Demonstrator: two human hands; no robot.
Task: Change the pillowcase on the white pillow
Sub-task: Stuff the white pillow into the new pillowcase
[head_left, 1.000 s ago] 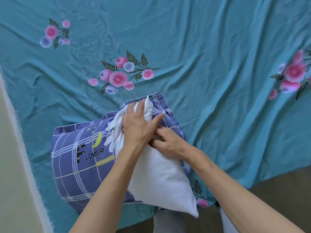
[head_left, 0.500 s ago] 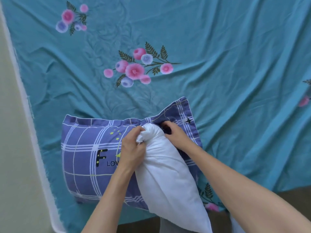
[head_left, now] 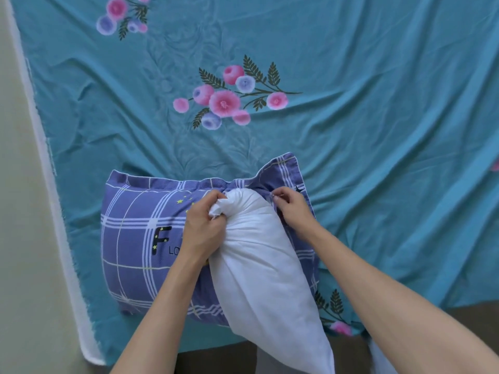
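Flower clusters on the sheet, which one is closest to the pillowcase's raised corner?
The large central flower cluster, directly above the pillowcase; the top-left cluster lies far off.

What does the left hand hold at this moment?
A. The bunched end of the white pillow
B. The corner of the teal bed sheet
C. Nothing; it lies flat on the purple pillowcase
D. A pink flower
A: the left hand grips the bunched top end of the white pillow, while the right hand pinches the edge of the purple checked pillowcase.
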